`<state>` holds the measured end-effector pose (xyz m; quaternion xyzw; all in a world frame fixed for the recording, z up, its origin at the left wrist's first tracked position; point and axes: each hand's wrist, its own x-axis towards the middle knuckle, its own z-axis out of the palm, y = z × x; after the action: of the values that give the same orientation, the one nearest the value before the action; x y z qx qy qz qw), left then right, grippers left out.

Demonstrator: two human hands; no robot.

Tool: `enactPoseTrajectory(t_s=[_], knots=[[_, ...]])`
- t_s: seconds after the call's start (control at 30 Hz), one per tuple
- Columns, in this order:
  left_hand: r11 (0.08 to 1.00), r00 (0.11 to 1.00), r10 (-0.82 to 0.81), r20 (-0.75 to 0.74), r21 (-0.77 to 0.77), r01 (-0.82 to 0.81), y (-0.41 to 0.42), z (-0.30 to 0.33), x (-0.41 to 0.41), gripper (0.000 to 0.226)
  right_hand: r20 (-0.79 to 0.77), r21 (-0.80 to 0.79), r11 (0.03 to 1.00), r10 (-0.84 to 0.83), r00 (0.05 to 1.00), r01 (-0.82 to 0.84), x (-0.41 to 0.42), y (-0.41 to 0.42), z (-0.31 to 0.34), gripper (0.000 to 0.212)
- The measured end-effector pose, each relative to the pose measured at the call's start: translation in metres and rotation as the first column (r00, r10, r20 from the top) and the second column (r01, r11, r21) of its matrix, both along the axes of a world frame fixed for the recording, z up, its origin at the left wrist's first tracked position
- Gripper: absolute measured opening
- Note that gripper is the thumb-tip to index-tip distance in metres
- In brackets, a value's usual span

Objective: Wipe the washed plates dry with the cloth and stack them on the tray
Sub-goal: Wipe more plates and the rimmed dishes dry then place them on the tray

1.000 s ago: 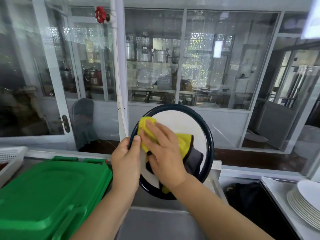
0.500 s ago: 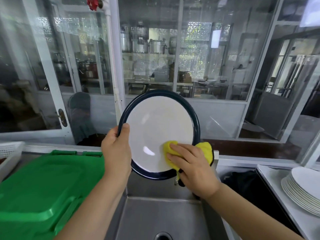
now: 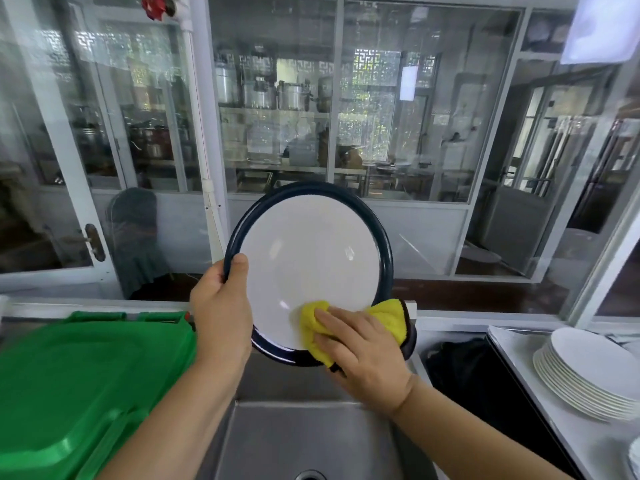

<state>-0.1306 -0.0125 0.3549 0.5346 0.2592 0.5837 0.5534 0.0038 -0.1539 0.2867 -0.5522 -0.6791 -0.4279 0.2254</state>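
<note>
a white plate with a dark rim stands upright above the steel sink; the left hand grips its left edge while the right hand presses a yellow cloth flat-fingered against its lower face. right of the sink, white plates sit stacked.

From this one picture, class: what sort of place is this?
Probably a commercial kitchen's washing-up area: a steel sink, a stack of plates, and big pots shelved behind glass.
</note>
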Motion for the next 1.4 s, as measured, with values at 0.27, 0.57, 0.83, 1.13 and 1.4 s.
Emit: enactPoseTrajectory(t_s=[0.27, 0.57, 0.83, 1.13, 1.4], knots=[[0.976, 0.955, -0.213, -0.207, -0.083, 0.2, 0.019, 0.036, -0.001, 0.027, 0.203, 0.187, 0.982, -0.048, 0.978, 0.009, 0.031, -0.02, 0.025, 0.025], [0.943, 0.954, -0.21, 0.216, -0.213, 0.256, -0.057, 0.008, 0.033, 0.046, 0.009, 0.378, 0.911, -0.183, 0.983, 0.166, -0.003, -0.002, 0.047, 0.02], [0.928, 0.948, -0.136, 0.287, -0.299, 0.224, -0.053, -0.016, 0.027, 0.031, -0.034, 0.355, 0.926, -0.127, 0.991, 0.131, -0.025, 0.002, 0.025, 0.011], [0.877, 0.919, -0.394, 0.026, -0.288, 0.384, 0.003, 0.006, -0.002, 0.016, 0.336, 0.104, 0.995, -0.025, 0.942, -0.011, 0.055, -0.039, 0.052, 0.019], [0.752, 0.801, -0.596, 0.053, -0.315, 0.579, 0.006, 0.029, -0.002, 0.039, 0.229, 0.247, 0.969, -0.091, 0.969, 0.033, 0.034, -0.03, 0.041, 0.023]])
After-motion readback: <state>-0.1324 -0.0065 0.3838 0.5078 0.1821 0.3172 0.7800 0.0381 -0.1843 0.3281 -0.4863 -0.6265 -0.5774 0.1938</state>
